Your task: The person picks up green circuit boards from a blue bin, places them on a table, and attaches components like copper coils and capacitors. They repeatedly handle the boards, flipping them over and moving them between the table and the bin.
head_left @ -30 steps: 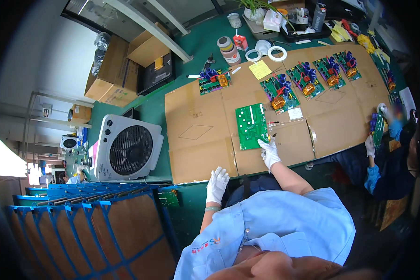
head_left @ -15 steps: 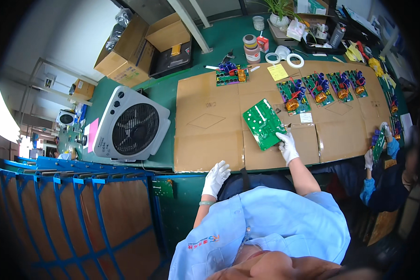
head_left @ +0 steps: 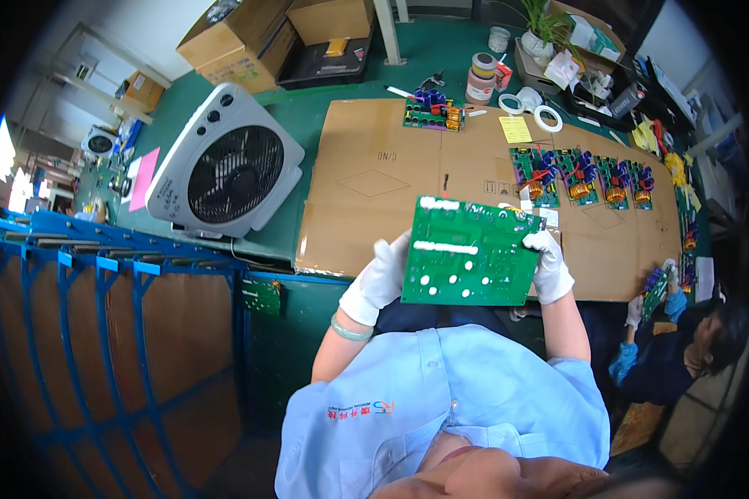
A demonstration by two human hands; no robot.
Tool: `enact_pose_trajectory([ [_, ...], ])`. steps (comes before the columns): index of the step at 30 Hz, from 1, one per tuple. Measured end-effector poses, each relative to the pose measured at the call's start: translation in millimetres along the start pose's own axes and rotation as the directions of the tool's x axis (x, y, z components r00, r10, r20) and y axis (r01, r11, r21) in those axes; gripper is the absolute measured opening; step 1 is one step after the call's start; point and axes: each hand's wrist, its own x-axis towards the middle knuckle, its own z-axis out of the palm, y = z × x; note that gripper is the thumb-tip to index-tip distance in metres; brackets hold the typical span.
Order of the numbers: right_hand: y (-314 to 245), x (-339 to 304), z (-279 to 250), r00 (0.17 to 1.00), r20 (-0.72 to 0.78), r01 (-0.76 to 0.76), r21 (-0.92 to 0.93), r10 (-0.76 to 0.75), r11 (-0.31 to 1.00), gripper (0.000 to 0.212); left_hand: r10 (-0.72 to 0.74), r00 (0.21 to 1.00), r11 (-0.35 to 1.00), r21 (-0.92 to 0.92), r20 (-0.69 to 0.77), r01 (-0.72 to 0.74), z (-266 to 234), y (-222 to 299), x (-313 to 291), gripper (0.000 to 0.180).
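A green circuit board (head_left: 495, 264), its underside dotted with white patches, is held up before my chest above the table's near edge. My left hand (head_left: 381, 281), in a white glove, is at the board's left edge, with its fingertips hidden behind it. On the right edge my right hand (head_left: 550, 268), also white-gloved, is closed with the thumb on the board's face. Parts on the far side of the board are almost wholly hidden. Beyond it, several boards with purple and copper coils, such as this circuit board (head_left: 534, 177), stand in a row on the flattened cardboard (head_left: 374, 212).
A grey box fan (head_left: 233, 170) stands left of the cardboard. One more coil board (head_left: 434, 111) lies at its far edge, near jars (head_left: 481, 79) and white tape rolls (head_left: 548, 118). To the right a co-worker's gloved hands hold another board (head_left: 657, 293). A blue rack (head_left: 108, 333) fills the lower left.
The board has come nearer to me and turned so its underside faces me more squarely. My left hand has risen from the table's edge to the board's left side.
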Motion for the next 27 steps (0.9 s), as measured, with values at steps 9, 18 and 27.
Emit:
enact_pose_trajectory([
  [9, 21.5, 9.4, 12.3, 0.963, -0.030, 0.211, -0.530, -0.266, 0.821, 0.020, 0.082, 0.997, 0.996, 0.026, -0.015, -0.082, -12.0, -19.8, -40.8, 0.125],
  [18, -6.6, 0.7, 64.4, 1.000, 0.020, 0.012, -0.099, -0.010, 0.995, 0.046, 0.061, 0.998, 0.998, -0.024, 0.007, -0.061, -28.5, -22.7, -47.5, 0.110],
  [27, 3.2, 7.9, 48.5, 0.998, 0.062, 0.042, -0.265, -0.026, 0.963, 0.054, 0.067, 0.998, 0.997, -0.026, -0.012, -0.067, -27.2, -17.5, -47.9, 0.098],
])
